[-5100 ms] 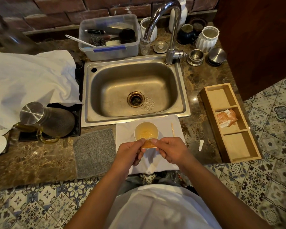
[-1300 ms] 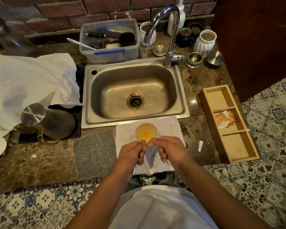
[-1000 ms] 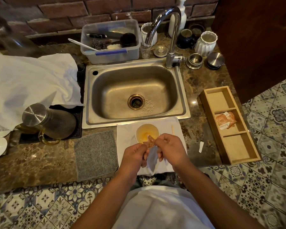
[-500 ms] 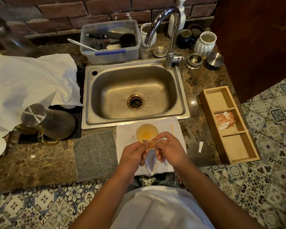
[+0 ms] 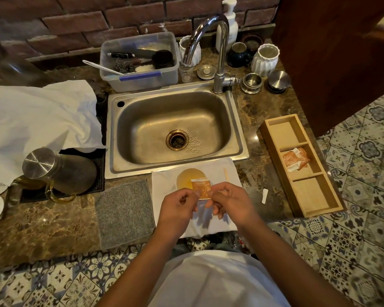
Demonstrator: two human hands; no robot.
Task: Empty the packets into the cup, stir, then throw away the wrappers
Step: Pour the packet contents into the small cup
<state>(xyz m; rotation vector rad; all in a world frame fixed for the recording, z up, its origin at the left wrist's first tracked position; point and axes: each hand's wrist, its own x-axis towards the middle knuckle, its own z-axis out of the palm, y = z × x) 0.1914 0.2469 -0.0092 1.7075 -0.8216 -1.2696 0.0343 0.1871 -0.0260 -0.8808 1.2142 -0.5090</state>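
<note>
Our packet (image 5: 201,188) now stands flat and upright at frame centre, pinched between left hand (image 5: 178,206) and right hand (image 5: 228,201), overlapping the cup (image 5: 187,179).

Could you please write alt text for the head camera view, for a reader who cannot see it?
Both hands, left and right, pinch an orange packet over a cup of amber liquid on a white cloth before a steel sink. More packets lie in a wooden tray at right.
</note>
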